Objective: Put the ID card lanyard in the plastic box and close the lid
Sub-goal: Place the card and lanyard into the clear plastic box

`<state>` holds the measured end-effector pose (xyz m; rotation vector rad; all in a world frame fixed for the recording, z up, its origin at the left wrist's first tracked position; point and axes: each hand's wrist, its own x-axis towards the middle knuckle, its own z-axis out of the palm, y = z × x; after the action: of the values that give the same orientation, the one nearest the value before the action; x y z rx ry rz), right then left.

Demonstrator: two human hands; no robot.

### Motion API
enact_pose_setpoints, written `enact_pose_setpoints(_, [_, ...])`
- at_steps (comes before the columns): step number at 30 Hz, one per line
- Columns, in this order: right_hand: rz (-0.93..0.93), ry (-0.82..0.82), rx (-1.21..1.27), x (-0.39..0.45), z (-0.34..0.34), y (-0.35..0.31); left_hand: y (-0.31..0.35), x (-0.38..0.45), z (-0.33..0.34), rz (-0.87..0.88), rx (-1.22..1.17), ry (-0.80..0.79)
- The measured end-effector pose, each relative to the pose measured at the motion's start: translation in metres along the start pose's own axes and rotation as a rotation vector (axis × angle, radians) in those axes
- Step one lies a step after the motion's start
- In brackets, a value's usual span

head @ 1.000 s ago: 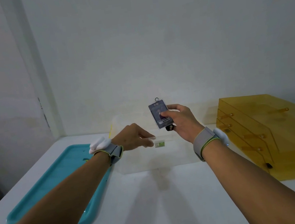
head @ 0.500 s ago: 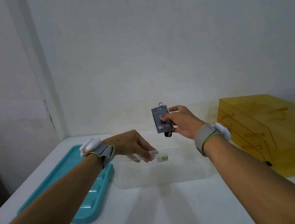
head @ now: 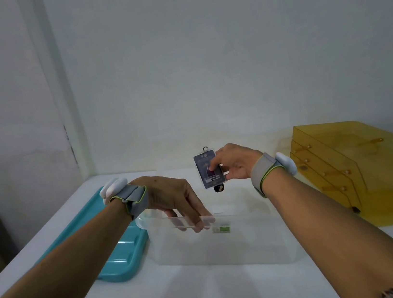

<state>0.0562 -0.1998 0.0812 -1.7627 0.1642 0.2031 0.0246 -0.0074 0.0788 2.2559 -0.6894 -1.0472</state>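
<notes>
White tabletop [head: 211, 295] against a pale wall. My right hand [head: 237, 166] pinches the ID card [head: 209, 171] upright — long axis vertical, ring on top — above the clear plastic box [head: 229, 245]. My left hand [head: 172, 200], palm down, curls its fingers over the box's near rim. A teal lid [head: 119, 255] lies left.

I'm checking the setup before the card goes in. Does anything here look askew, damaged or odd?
Nothing stands out. The clear plastic box sits upright, lid off, the left hand on its near rim. The right hand holds the ID card above it. The teal lid lies flat beside the box.
</notes>
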Motion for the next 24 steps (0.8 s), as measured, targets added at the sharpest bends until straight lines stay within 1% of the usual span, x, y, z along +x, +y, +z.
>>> enact_pose_setpoints(6, [0.034,-0.011,-0.043,0.003,0.007,0.001,0.0,-0.003,-0.001,0.034,-0.007,-0.074])
enact_pose_setpoints(9, [0.041,-0.012,-0.064,0.007,0.007,0.005,0.001,-0.002,-0.007,0.038,-0.068,-0.017])
enact_pose_setpoints(12, [0.046,0.006,-0.076,0.012,0.005,0.01,0.005,0.001,-0.018,0.074,-0.121,0.091])
enact_pose_setpoints(14, [0.058,0.004,-0.08,0.013,0.002,0.013,0.007,0.006,-0.029,0.068,-0.106,0.211])
enact_pose_setpoints(16, [0.079,-0.005,-0.098,0.016,-0.001,0.016,0.005,0.014,-0.039,0.045,-0.018,0.388])
enact_pose_setpoints(19, [0.129,-0.014,-0.119,0.02,-0.006,0.022,-0.001,0.031,-0.051,0.028,0.197,0.711])
enact_pose_setpoints(21, [0.163,-0.017,-0.121,0.024,-0.007,0.027,-0.007,0.043,-0.055,0.028,0.296,0.868])
enact_pose_setpoints(22, [0.177,-0.014,-0.128,0.026,-0.007,0.03,-0.012,0.049,-0.056,0.016,0.341,0.899])
enact_pose_setpoints(24, [0.201,-0.016,-0.171,0.032,-0.007,0.036,-0.022,0.062,-0.059,-0.02,0.422,0.861])
